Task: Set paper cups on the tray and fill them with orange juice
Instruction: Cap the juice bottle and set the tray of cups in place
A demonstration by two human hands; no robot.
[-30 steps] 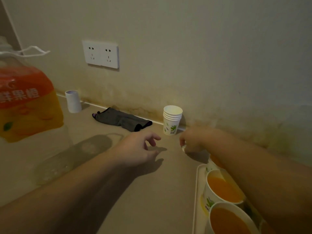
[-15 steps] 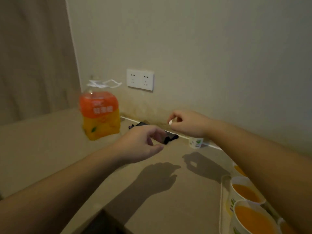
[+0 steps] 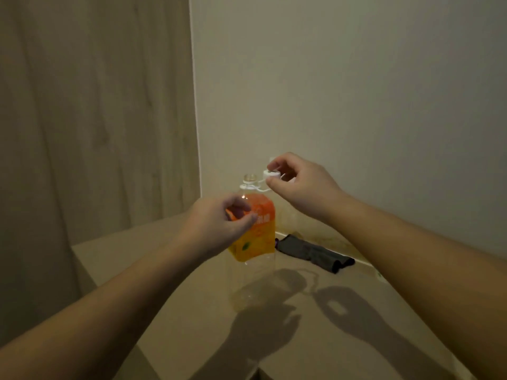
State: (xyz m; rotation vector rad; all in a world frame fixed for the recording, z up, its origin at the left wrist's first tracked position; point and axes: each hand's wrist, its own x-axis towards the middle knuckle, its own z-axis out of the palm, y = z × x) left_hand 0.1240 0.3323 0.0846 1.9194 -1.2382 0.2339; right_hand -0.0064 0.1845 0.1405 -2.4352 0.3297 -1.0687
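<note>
We bring the cap to the open bottle.
Bottle [image 3: 253, 231] upright at centre frame, mouth up; our right hand [image 3: 299, 185] pinches the cap [image 3: 271, 174]; our left hand [image 3: 219, 223], fingers curled, holds nothing.

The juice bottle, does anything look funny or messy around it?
No spill shows. The bottle stands upright with its mouth open, and the right hand pinches the white cap beside the neck. One odd thing: a dark cloth lies crumpled on the counter by the wall.
</note>
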